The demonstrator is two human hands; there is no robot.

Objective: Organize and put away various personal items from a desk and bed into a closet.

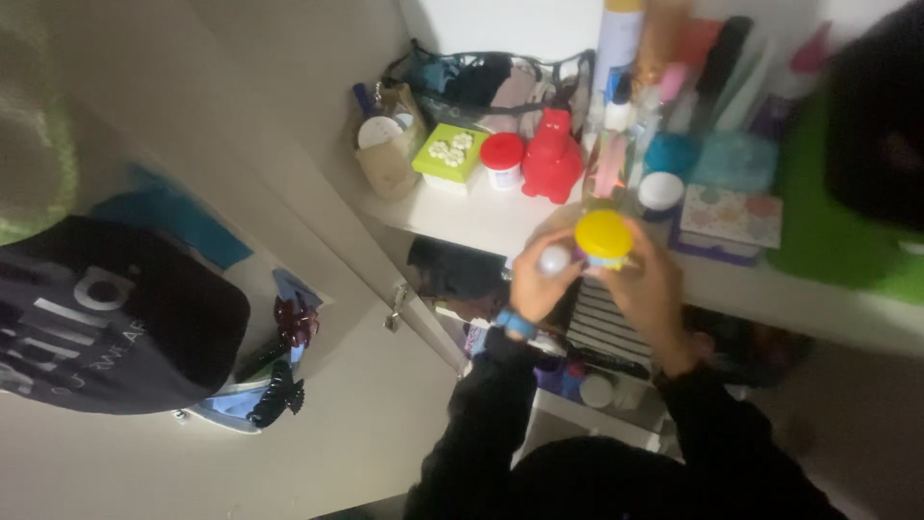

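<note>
Dark sleeves (500, 433) fill the bottom of the view, both arms raised toward a white shelf (481, 220). Left hand (539, 279), a blue band at its wrist, has its fingers curled around a small pale round object (555, 259), possibly a cap or a ball; blur prevents a firmer reading. Right hand (650, 289) is wrapped around a small jar with a yellow lid (603, 237), fingers closed on the body below the lid. Jar is held in the air just in front of the shelf edge, between the two hands, not resting on anything. Step in hand, as judged: handling the jar with both hands close together at the lid. Any next move on the lid would call for a firm hold on the jar body and a free grip from the other hand, which is presently occupied. Shelf is crowded: red-lidded pot (501, 159), red figurine (551, 154), green box with flowers (449, 154), white-lidded jar (660, 191), tall bottles behind. Cupboard door (318, 404) stands open at left, with a dark cap (106, 318) and hair clips (284, 390) on it. Lighting is dim.
</note>
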